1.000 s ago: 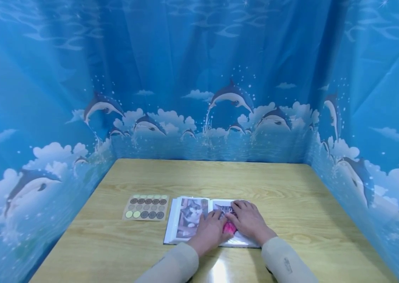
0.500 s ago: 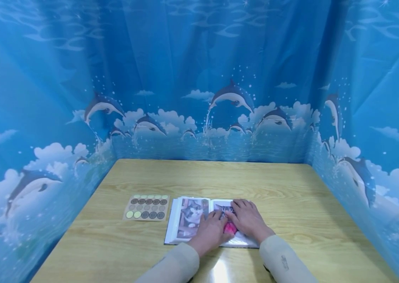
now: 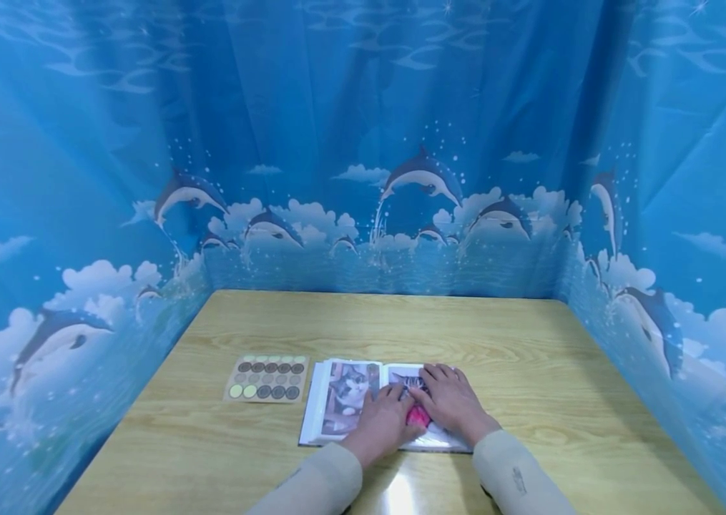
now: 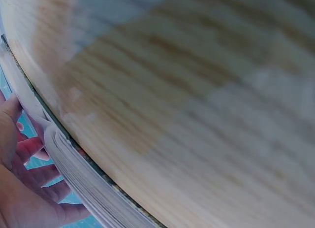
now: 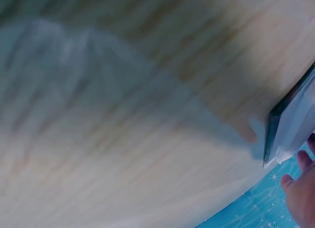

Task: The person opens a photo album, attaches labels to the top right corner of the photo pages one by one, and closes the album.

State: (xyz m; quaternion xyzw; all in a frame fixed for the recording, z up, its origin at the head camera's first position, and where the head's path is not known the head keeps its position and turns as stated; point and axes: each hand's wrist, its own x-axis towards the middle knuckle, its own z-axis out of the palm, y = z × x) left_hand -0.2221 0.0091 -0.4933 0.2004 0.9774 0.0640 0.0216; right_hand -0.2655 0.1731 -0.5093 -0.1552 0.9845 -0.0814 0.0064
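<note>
Hands lie flat on the open photo album of cat pictures [image 3: 350,400]: left hand [image 3: 383,423] and right hand [image 3: 454,402] press spread fingers either side of a small pink object [image 3: 418,415]; likely smoothing it down, next needing firm, even pressure

Almost no change: right hand [image 3: 451,402] edged slightly toward lower left of frame on the open photo album [image 3: 343,400]; left hand [image 3: 383,422] barely shifted, fingers same spot.
</note>
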